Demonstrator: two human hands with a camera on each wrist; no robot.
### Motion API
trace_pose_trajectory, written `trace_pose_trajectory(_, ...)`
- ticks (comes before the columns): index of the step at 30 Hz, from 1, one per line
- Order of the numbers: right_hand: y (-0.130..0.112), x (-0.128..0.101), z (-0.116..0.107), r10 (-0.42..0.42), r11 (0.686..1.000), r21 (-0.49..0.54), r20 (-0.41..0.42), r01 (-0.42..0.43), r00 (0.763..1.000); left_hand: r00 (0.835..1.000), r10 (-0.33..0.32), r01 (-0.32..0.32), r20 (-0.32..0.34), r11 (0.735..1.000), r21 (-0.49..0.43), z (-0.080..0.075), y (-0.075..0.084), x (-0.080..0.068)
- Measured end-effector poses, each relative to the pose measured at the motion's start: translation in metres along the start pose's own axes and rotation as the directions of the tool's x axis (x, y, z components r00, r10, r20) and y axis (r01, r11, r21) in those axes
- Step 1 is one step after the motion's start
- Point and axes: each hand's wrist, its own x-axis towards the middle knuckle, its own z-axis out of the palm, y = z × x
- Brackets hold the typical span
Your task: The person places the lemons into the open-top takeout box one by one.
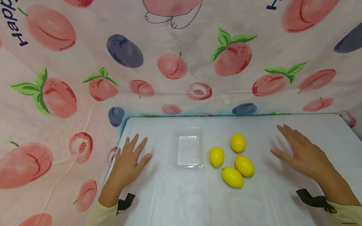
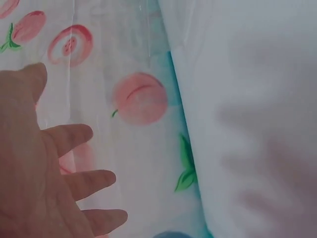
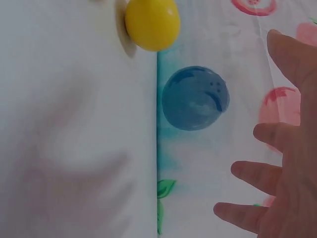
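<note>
Near the middle of the white bench lay four lemons in a loose cluster, none touching a hand. Just to their left sat a clear plastic tray, shallow and holding nothing. The nearest lemon lay just beside the tray's right wall.

The left hand rested flat on the bench well to the left of the tray, its grip wide, fingers spread and holding nothing. The right hand hovered or rested well to the right of the lemons, its grip likewise wide and empty, fingers straight and pointing toward the back.

Judging by this layout, no lemon had yet been picked up, so the work seemed to stand at its very start. A sensible next move would call for one hand, likely the right, to close around a single lemon without knocking its neighbours, since round fruit could roll.

Room was ample in front and on both sides of the lemons. The bench's left and back edges met a hanging cloth printed with peaches and plums, close behind the tray.
</note>
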Motion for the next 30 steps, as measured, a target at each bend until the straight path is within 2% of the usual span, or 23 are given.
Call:
trace_pose_trajectory(7, -0.007, 0.005, 0.011, -0.064, 0.997, 0.044, -0.038, 0.066, 0.997, 0.996, 0.064, -0.071, -0.068, 0.993, -0.099, 0.018, 0.015, 0.005)
trace_pose_trajectory(12, -0.013, 0.01, 0.018, -0.095, 0.988, 0.118, -0.063, 0.102, 0.993, 0.999, 0.038, -0.04, -0.015, 0.979, -0.198, 0.024, 0.028, 0.011)
trace_pose_trajectory(15, -0.018, 0.015, 0.024, -0.105, 0.979, 0.167, -0.056, 0.113, 0.993, 0.999, 0.03, -0.021, 0.028, 0.958, -0.287, 0.03, 0.034, 0.015)
trace_pose_trajectory(18, -0.025, 0.019, 0.027, -0.11, 0.968, 0.221, -0.053, 0.12, 0.992, 0.996, 0.038, -0.005, 0.078, 0.922, -0.387, 0.038, 0.039, 0.02)
trace_pose_trajectory(22, -0.034, 0.027, 0.032, -0.125, 0.947, 0.288, -0.062, 0.138, 0.99, 0.991, 0.018, 0.049, 0.132, 0.872, -0.487, 0.046, 0.049, 0.026)
trace_pose_trajectory(25, -0.039, 0.034, 0.036, -0.135, 0.935, 0.324, -0.048, 0.143, 0.99, 0.988, -0.03, 0.111, 0.151, 0.821, -0.561, 0.051, 0.058, 0.03)
trace_pose_trajectory(28, -0.044, 0.041, 0.041, -0.14, 0.931, 0.34, -0.015, 0.137, 0.99, 0.981, -0.089, 0.18, 0.174, 0.751, -0.635, 0.053, 0.068, 0.032)
trace_pose_trajectory(30, -0.048, 0.045, 0.043, -0.143, 0.93, 0.342, 0.0, 0.134, 0.99, 0.975, -0.12, 0.216, 0.188, 0.717, -0.662, 0.054, 0.074, 0.033)
